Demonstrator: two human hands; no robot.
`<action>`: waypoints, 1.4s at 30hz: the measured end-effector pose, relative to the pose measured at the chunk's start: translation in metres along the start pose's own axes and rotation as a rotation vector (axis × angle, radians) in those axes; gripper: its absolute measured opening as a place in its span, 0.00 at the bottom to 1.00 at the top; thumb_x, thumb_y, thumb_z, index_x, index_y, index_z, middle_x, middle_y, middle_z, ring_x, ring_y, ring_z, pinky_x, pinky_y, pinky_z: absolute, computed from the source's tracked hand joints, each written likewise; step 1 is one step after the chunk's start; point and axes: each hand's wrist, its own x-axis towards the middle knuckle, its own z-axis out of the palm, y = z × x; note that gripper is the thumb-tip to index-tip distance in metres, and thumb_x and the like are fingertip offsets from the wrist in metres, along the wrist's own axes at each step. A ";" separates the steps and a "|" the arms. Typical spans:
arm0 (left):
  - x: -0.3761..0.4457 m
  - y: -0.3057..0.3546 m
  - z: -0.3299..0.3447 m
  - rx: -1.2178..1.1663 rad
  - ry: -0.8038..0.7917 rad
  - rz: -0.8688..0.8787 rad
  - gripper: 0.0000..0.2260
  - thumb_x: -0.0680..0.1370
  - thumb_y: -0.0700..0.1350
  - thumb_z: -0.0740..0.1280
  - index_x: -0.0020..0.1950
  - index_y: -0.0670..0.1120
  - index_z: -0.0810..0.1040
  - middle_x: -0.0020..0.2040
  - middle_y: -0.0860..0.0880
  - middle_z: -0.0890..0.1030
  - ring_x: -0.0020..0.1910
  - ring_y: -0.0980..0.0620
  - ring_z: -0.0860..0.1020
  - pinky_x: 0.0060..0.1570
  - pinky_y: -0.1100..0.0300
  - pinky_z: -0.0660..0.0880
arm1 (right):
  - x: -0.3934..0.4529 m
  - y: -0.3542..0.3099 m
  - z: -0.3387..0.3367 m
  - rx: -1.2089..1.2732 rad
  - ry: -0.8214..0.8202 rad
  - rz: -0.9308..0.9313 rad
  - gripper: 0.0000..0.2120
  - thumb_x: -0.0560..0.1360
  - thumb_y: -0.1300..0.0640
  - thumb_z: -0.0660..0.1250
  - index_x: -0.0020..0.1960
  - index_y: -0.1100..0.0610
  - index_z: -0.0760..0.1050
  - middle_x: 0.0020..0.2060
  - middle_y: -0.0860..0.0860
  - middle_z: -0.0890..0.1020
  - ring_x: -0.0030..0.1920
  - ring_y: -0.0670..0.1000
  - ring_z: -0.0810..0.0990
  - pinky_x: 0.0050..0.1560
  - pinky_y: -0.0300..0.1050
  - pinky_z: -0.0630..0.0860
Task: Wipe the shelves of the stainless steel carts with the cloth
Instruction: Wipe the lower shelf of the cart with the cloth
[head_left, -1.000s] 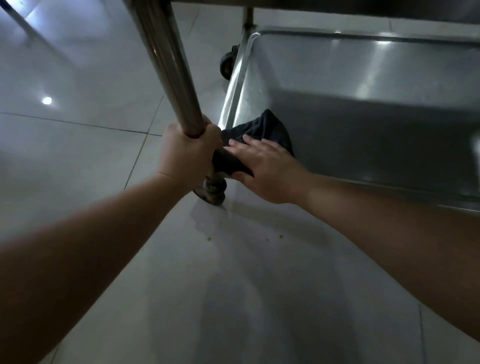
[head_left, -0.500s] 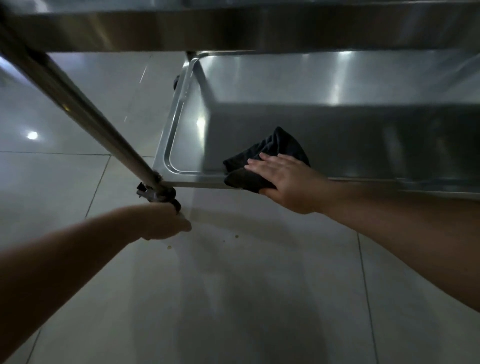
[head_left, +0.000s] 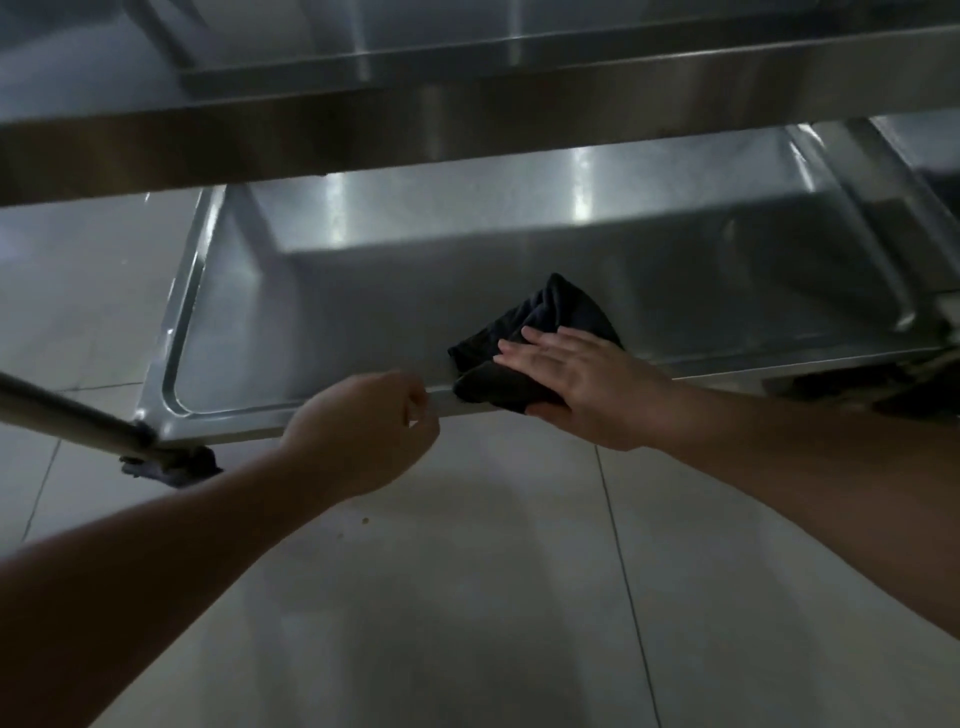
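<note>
Showing the tiled floor (head_left: 467, 597) nearest; beyond it, the front rim of the bottom shelf (head_left: 311, 332) is met by the left hand (head_left: 363, 431) (fingers loosely curled, nothing held). The dark cloth (head_left: 540, 332) is pressed flat over that rim by the right hand (head_left: 576, 379), fingers straight.

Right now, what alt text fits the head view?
A right hand presses a dark crumpled cloth flat over the front rim of a stainless steel cart's bottom shelf. The left hand curls at that rim, beside the cloth, above pale floor tiles.
</note>
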 end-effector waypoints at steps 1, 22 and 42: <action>0.003 0.006 0.004 -0.020 0.062 0.073 0.09 0.81 0.57 0.63 0.57 0.57 0.76 0.47 0.56 0.80 0.46 0.51 0.81 0.46 0.54 0.80 | -0.006 0.007 -0.001 0.000 0.016 0.006 0.31 0.84 0.39 0.57 0.84 0.44 0.54 0.83 0.41 0.56 0.83 0.45 0.51 0.82 0.48 0.48; 0.066 0.145 0.112 0.259 0.098 0.358 0.42 0.82 0.69 0.47 0.85 0.47 0.31 0.84 0.49 0.30 0.82 0.50 0.28 0.82 0.50 0.34 | -0.178 0.180 -0.045 -0.036 0.081 0.279 0.34 0.79 0.37 0.58 0.83 0.48 0.59 0.81 0.44 0.62 0.82 0.48 0.56 0.81 0.52 0.56; 0.071 0.182 0.114 0.271 0.124 0.289 0.37 0.84 0.67 0.37 0.84 0.46 0.31 0.84 0.47 0.31 0.82 0.49 0.29 0.79 0.52 0.29 | -0.151 0.149 -0.027 -0.061 0.250 0.711 0.30 0.83 0.40 0.53 0.81 0.51 0.63 0.81 0.48 0.64 0.82 0.53 0.59 0.81 0.56 0.55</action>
